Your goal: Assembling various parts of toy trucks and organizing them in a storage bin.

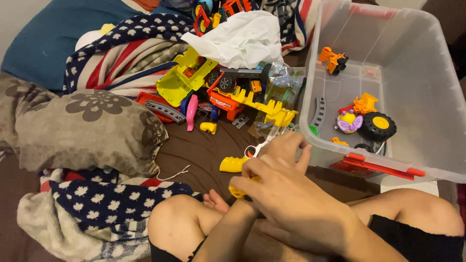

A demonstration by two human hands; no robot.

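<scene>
Both hands are stacked low centre, over the crossed legs. The hand on top [286, 187] reads as the right; it covers most of the other hand [221, 201], of which only a few fingertips show at the left edge. The top hand's fingers are curled narrow around a small yellow piece [238, 192] — only a sliver is visible, so its shape is unclear. Can't tell whether the lower hand grips anything.

A second yellow part [232, 164] lies on the brown sheet [204, 150], just up and left of the hands, long axis running roughly left-right. Scissors [259, 146] sit just beside it, partly behind the fingers.

The clear plastic bin [412, 73] is to the right, near the top hand, with a few toys inside — a black wheel [376, 126] among them. The toy pile [228, 92] is straight ahead, well past the hands, partly under a white cloth [242, 39].
</scene>
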